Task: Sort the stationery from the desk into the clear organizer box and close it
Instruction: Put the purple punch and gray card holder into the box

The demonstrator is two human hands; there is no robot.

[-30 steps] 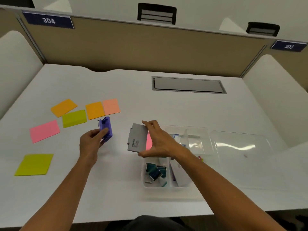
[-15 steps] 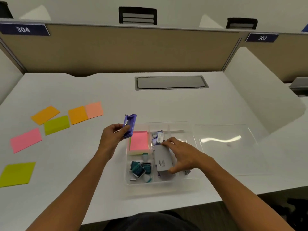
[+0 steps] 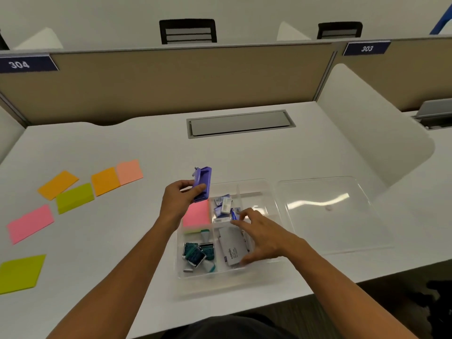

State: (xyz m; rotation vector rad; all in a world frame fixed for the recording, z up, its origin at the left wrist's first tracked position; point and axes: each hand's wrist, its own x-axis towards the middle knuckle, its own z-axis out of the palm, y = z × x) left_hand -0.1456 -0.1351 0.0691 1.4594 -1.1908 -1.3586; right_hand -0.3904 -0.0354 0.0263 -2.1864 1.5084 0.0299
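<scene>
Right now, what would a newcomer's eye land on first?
The left hand holding a purple plastic hole punch over the clear compartmented organizer box. Then the bright paper sticky notes spread across the white desk at left, and the right hand on a grey box inside.

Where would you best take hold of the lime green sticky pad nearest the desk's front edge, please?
Probably by two opposite side edges of the lime green sticky pad, coming from above: it lies flat on the desk with open space all round, so only its thin sides offer a pinch.

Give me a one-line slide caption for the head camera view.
Left hand holds a purple hole punch above the clear organizer box; right hand rests inside.
</scene>
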